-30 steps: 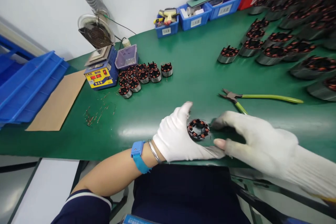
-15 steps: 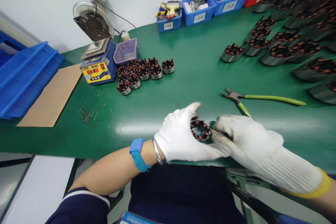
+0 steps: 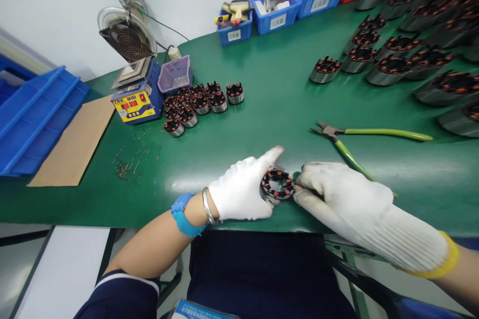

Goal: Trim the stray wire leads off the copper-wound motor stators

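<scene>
My left hand [image 3: 241, 187], in a white glove, is closed around the side of a motor stator [image 3: 276, 195] with orange copper windings and a dark core. The stator's open ring faces up, low over the front of the green table. My right hand [image 3: 344, 202], gloved too, pinches at the stator's right edge; what lies between thumb and forefinger is hidden. Behind the right hand lie diagonal cutting pliers [image 3: 330, 131] with green handles, their jaws apart. Several similar stators [image 3: 200, 103] stand grouped at the back left of my hands.
A large group of stators [image 3: 392, 69] fills the right side. Copper wire scraps [image 3: 125, 167] lie at left near a brown board [image 3: 75, 139]. A blue-yellow solder pot unit [image 3: 136, 102] and purple tray [image 3: 175, 76] stand behind. Blue tool boxes [image 3: 279, 21] line the wall.
My left hand has shifted left with the stator and its fingers have drawn in from under the right hand. My right hand still pinches at the stator's edge. The view has shifted slightly.
</scene>
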Available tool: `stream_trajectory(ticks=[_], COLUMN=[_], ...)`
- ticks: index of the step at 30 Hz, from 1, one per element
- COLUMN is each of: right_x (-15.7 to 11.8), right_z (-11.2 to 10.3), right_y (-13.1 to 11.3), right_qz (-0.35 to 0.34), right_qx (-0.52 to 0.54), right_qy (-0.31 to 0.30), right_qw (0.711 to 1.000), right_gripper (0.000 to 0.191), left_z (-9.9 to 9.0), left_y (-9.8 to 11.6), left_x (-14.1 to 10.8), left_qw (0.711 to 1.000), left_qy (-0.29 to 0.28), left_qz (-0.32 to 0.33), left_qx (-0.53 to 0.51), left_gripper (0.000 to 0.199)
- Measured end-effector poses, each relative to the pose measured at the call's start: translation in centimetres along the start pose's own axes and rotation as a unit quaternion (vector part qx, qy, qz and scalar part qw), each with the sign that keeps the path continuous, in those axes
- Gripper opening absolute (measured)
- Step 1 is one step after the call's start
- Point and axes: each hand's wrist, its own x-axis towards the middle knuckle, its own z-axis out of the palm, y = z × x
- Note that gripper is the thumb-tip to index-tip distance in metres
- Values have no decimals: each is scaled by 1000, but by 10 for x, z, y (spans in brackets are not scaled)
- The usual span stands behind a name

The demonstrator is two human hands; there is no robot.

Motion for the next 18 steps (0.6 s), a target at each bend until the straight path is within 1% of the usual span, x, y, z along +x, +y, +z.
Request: stream_trajectory(ticks=[2,5,7,8,10,12,13,15,17,18], right_x=[0,-1,0,0,2,3,4,5,5,6], right_z=[1,2,1,1,-1,-3,-4,-4,-4,-5], right_y=[0,3,8,12,18,23,24,24,24,25], right_qz=[-4,-6,-1,-5,-21,-50,-76,-154,-225,-239], right_qx=[-2,-16,-46,-68,-118,-144,-144,-129,-131,-144], right_qy=[-2,-8,-10,-9,1,25,40,68,74,70], right_qw=[1000,1000,999,998,993,988,986,977,963,958], right_gripper=[37,36,36,36,35,29,25,22,20,21], left_z=[0,6,10,12,13,12,11,8,6,5], left_y=[1,3,4,3,2,1,0,-1,-1,-1], left_x=[-1,0,3,4,5,5,5,5,6,6], left_qw=[1000,998,994,993,993,993,994,995,997,998], left_qy=[0,59,92,96,86,71,61,40,17,6], left_qz=[4,-15,-25,-26,-21,-19,-18,-14,-15,-19], left_qx=[4,-29,-53,-61,-75,-90,-94,-89,-69,-59], left_gripper=[98,98,89,85,87,96,102,109,112,112])
